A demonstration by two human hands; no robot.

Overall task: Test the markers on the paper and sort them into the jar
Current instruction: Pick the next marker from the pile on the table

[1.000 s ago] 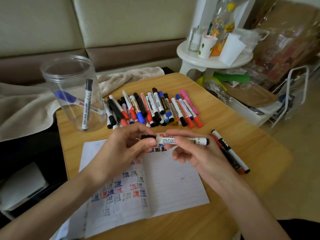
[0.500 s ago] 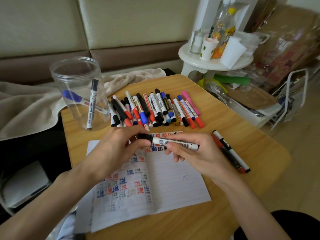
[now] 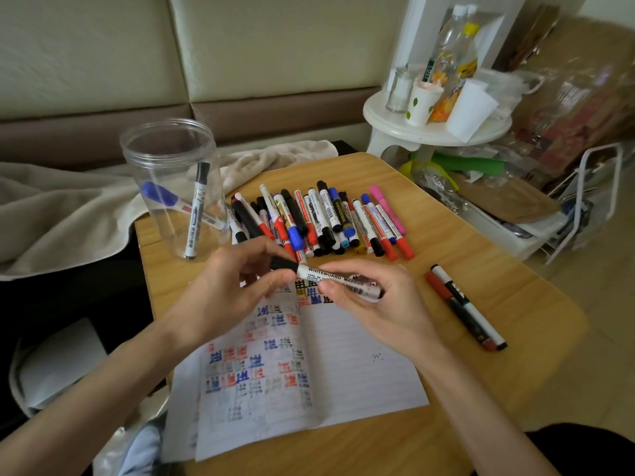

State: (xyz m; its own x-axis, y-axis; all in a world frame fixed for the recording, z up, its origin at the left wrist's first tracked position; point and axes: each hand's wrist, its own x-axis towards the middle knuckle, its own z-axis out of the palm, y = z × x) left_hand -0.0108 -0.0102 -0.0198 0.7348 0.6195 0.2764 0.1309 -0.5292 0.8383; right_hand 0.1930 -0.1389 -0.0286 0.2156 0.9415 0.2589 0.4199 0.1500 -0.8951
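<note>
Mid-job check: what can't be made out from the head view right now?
- held marker: tail end hidden in the right hand, head view.
- cap: seated or loosened, unclear under the grip of the left hand.
- marker pile: lower layer covered by upper markers.
- paper: top marks hidden behind both hands.

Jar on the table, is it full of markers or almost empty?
Almost empty. The clear jar stands upright with just two markers inside: a black-capped marker leaning and a blue-capped marker slanting across.
</note>
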